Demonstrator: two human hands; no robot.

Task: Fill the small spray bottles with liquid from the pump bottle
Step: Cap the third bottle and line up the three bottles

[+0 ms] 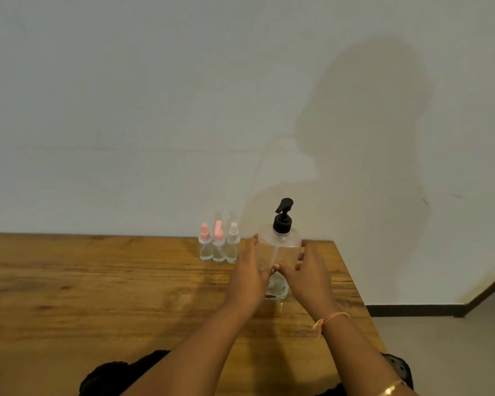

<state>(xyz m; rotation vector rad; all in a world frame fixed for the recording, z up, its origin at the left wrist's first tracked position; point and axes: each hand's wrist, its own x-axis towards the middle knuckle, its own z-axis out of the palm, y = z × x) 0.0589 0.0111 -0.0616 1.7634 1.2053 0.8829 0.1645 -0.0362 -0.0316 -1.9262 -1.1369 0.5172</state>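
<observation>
A clear pump bottle (280, 247) with a black pump head stands upright near the table's far right corner. My left hand (247, 278) lies against its left side and my right hand (309, 272) against its right side, fingers wrapped round the body, thumbs almost meeting in front. Three small clear spray bottles (219, 247) stand in a tight row just left of the pump bottle, by the wall. Two have pink tops and the right one (233, 245) has a white top. All three are capped and upright.
The wooden table (97, 295) stretches wide to the left; its right edge runs close beside my right forearm. A pale wall stands right behind the bottles. Grey floor and a dark skirting board (417, 310) lie to the right.
</observation>
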